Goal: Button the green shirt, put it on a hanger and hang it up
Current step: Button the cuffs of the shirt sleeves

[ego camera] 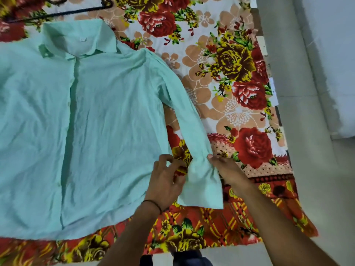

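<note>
Shirt first: the green shirt is lying flat and front-up on the floral bedsheet, collar pointing away from me and hem toward me. Its front edges are sitting overlapped from collar to hem, so I'm reading the front as buttoned or nearly so. The buttons are too faint for me to count, so I'm not calling it certain.

The long sleeve is running down to the cuff, and both hands are working there. The right hand is pinching the cuff's right edge, thumb on top and the other fingers hidden under the cloth. The left hand is curling its fingers against the cuff's left edge and looks to be gripping it. A dark thread band is sitting on that wrist.

I'm judging this as the cuff stage: either fastening it or straightening the sleeve.

The dark hanger is lying on the sheet above the collar, well apart from both hands. So hangering and hanging up are both remaining.

Writing: a small white label is showing inside the collar, but I'm reading nothing on it. I'm spotting no brand anywhere. Grey floor is running along the right.
</note>
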